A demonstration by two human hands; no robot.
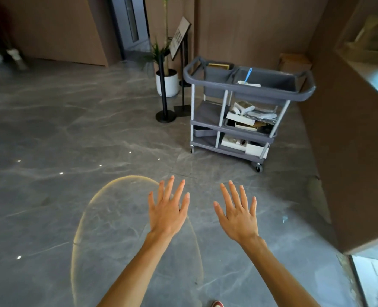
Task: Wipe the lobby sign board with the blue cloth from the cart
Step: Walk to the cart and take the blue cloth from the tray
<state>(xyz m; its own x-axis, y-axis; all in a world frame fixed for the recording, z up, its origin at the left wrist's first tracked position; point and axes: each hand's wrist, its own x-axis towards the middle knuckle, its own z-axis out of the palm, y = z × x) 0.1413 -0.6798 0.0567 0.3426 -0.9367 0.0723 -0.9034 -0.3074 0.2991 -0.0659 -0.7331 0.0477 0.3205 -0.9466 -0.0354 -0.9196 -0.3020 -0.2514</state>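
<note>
My left hand (168,209) and my right hand (239,212) are stretched out in front of me over the floor, palms down, fingers spread, holding nothing. A grey three-shelf service cart (303,93) stands ahead to the right, well beyond both hands. In its top tray lies a brush with a blue handle (248,75). No blue cloth shows from here. The sign board (179,37), a tilted panel on a black stand, is behind the cart's left end, next to the wall.
A potted plant in a white pot (169,83) and a black post with a round base (165,117) stand left of the cart. A brown counter (347,129) runs along the right. The cart's lower shelves hold boxes and papers. Grey marble floor stretches to the left.
</note>
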